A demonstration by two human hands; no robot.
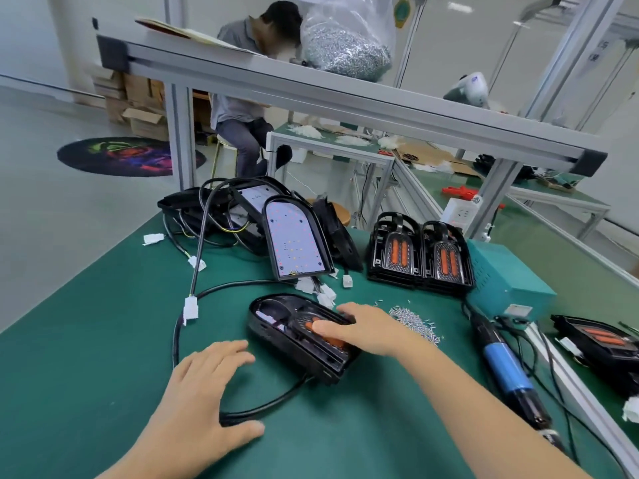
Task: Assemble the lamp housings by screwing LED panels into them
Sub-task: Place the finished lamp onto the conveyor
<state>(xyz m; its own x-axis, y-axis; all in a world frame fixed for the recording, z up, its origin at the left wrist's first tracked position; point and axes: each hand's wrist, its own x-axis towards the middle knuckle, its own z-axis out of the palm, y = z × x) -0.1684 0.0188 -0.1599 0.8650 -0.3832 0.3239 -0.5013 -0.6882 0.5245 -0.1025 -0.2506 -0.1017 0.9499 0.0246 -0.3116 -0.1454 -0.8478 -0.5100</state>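
A black lamp housing (276,323) with orange parts inside lies open side up on the green mat, its black cable (262,406) looping round the front. My right hand (366,328) grips its right end, thumb over the orange part and fingers round the far rim. My left hand (204,395) hovers flat just left of the housing, fingers spread, over the cable. Behind stands a finished housing with a white LED panel (295,240) leaning on a pile of others. A small heap of screws (413,319) lies to the right.
Two stacks of empty housings (420,254) stand at the back right beside a teal power box (508,278). A blue electric screwdriver (508,371) lies at the right. White connectors (191,307) dot the mat. A person sits behind the aluminium frame (311,95).
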